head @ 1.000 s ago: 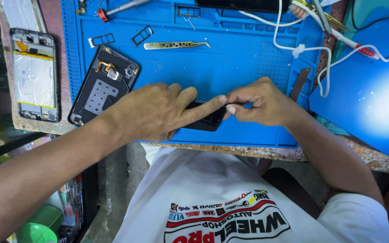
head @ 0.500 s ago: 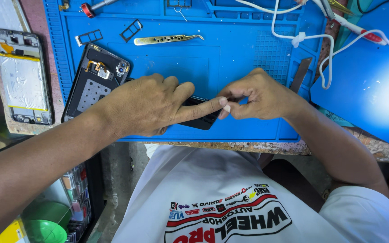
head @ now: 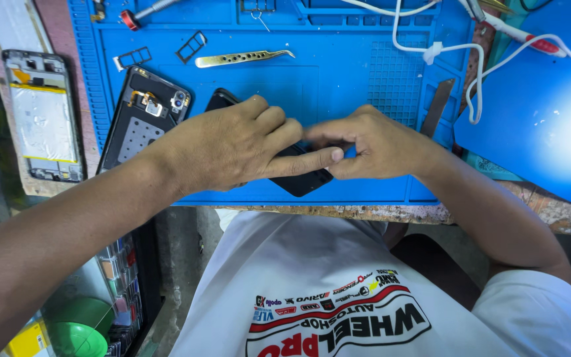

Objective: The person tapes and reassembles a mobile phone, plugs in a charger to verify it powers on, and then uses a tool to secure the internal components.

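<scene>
A worn wooden workbench (head: pixel 550 211) stands over a dim concrete floor (head: pixel 180 264).

Beyond the left hand I log gold tweezers (head: pixel 242 58) flat on the blue work mat (head: pixel 338 79), with two small card trays (head: pixel 160 53) just beside their handle end. Left of that hand: an opened phone back shell (head: pixel 141 116), then a stripped phone frame (head: pixel 42 116) off the mat. Beyond the right hand: white cable (head: pixel 431 49), dark metal strip (head: pixel 437 106). Near the left forearm, a green tub (head: pixel 74 330).
</scene>
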